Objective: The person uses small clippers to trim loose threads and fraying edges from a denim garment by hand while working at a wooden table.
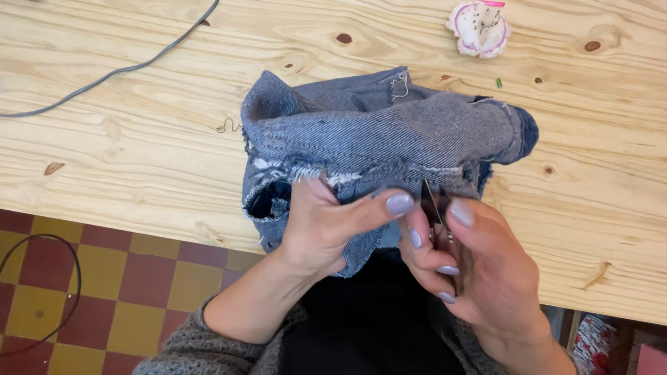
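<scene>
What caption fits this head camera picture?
Left hand grips frayed denim garment; right hand holds small scissors at its edge.

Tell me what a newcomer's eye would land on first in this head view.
The crumpled blue denim piece with its frayed edge, at the near edge of the wooden table, draws the eye first. Just below it, the left hand pinches the fabric while the right hand holds small dark scissors against the frayed seam. Farther back sits a pink-and-white pincushion, with a grey cable trailing across the table's left side.
</scene>
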